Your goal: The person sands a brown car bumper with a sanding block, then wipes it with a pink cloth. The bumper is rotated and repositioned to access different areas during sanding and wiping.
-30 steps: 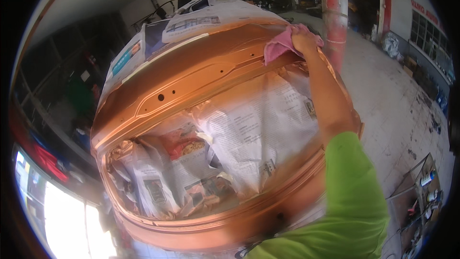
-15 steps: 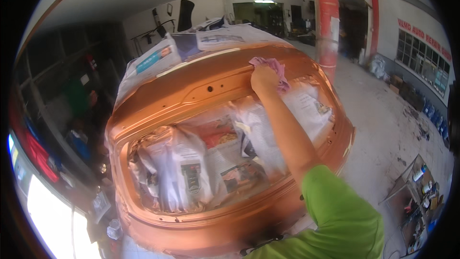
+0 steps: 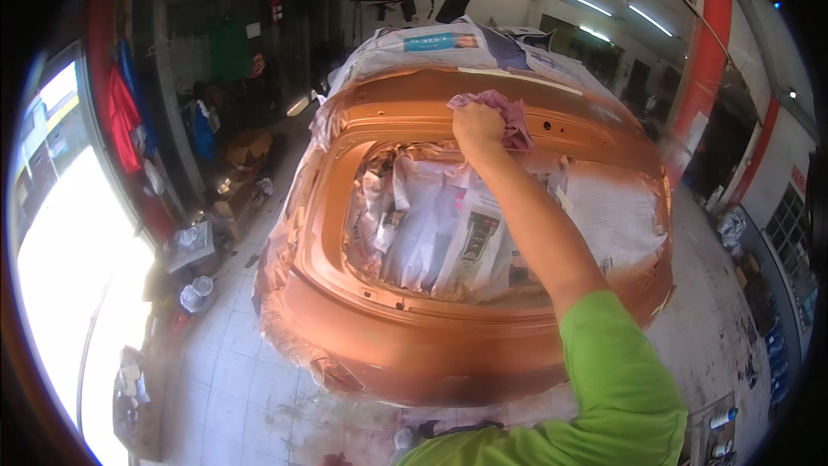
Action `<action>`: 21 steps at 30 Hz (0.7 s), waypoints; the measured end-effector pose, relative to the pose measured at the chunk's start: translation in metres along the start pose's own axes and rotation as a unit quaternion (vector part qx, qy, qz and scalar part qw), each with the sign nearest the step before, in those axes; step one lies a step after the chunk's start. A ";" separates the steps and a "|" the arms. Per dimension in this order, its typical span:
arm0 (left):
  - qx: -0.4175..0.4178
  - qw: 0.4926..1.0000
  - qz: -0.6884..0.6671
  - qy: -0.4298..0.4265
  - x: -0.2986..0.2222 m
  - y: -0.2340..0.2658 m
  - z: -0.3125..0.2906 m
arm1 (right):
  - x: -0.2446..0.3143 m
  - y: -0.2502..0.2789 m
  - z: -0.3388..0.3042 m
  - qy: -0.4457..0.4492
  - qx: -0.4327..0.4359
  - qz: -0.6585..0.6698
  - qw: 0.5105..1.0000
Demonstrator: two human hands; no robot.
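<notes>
My right hand (image 3: 479,129), at the end of a bare forearm and a green sleeve, grips a crumpled pink cloth (image 3: 516,122). Its fingers are closed around the cloth, which lies against the upper part of a copper-orange car body panel (image 3: 405,93). To the right of the cloth, the panel has a dark round hole and smaller ones. Below the hand is the large rear opening, covered from inside with newspaper (image 3: 427,229) that carries orange overspray at its edges. My left hand is out of view.
More paper sheets (image 3: 401,47) cover the roof beyond the panel. Red pillars (image 3: 709,34) stand at the right. Cardboard boxes (image 3: 248,147) and plastic-wrapped items line the left side, near a bright doorway (image 3: 82,233). A cluttered stand (image 3: 718,431) is at the lower right on the tiled floor (image 3: 246,362).
My right hand has slid the pink cloth leftward along the upper panel, from right of the round hole to left of it. The view has turned left, showing more doorway and floor.
</notes>
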State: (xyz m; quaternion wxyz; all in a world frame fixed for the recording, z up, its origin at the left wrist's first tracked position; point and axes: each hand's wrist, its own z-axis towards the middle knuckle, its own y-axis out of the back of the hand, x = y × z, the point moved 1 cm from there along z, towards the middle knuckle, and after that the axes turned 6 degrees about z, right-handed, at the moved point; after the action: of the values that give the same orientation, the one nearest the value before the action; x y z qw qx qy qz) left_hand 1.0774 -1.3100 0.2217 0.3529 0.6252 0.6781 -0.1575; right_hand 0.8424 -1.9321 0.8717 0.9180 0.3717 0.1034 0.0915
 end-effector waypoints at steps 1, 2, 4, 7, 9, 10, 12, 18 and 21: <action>-0.007 0.999 0.020 0.027 0.001 0.006 -0.001 | 0.021 0.006 0.004 0.038 0.006 0.019 0.999; -0.018 0.998 0.036 0.057 0.008 0.013 -0.008 | 0.049 0.015 0.006 0.081 0.012 0.043 0.996; -0.079 0.995 0.054 -0.033 0.039 0.038 -0.031 | 0.098 0.050 0.017 0.189 0.011 0.075 0.979; -0.006 0.985 -0.024 -0.169 -0.067 0.004 -0.094 | 0.106 0.070 0.010 0.156 -0.006 0.132 0.979; 0.028 0.937 0.005 -0.349 -0.159 0.013 -0.206 | 0.125 0.079 -0.014 0.197 -0.015 0.268 0.943; 0.033 0.924 0.027 -0.381 -0.196 0.007 -0.253 | 0.137 0.080 -0.023 0.225 -0.012 0.336 0.915; 0.027 0.814 -0.022 -0.580 -0.259 -0.020 -0.349 | 0.158 0.088 -0.052 0.283 0.025 0.465 0.839; 0.039 0.561 -0.032 -0.826 -0.314 -0.145 -0.483 | 0.242 0.006 -0.217 0.376 0.351 0.675 0.529; -0.044 0.555 -0.055 -0.829 -0.301 -0.210 -0.517 | 0.291 -0.027 -0.353 0.403 0.477 0.631 0.460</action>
State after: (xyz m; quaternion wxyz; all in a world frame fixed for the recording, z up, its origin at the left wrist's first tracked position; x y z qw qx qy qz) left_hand 0.7207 -1.2287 0.7398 0.7764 0.1632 0.1250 -0.5957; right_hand 1.0339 -1.6456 0.5690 0.1460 0.6370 0.2264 0.7222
